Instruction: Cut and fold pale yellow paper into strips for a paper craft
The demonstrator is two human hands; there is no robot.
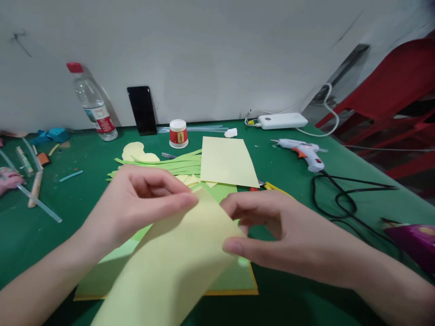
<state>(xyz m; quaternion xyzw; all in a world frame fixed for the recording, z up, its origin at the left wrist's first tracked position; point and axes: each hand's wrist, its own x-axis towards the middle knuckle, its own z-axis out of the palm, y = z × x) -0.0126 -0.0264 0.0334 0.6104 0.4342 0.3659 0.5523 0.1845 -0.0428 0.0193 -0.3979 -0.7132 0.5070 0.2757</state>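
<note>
A long sheet of pale yellow paper (180, 253) is held up in front of me, one corner pointing away. My left hand (149, 194) pinches it near that far corner, thumb on top. On its right edge my right hand (265, 222) grips with the thumb on the near face and the fingers behind. Beneath lies a stack of green and orange-edged paper (234, 280). Just beyond are green paper strips (183, 164), a rounded pale yellow cut-out (134, 153) and a separate pale yellow square (227, 160).
Against the wall stand a water bottle (97, 108), a phone (142, 111) and an upturned paper cup (178, 134). To the right are a glue gun (302, 151) with its black cord (350, 203), a white power strip (282, 120) and a purple object (413, 242). Glue sticks (41, 203) lie left.
</note>
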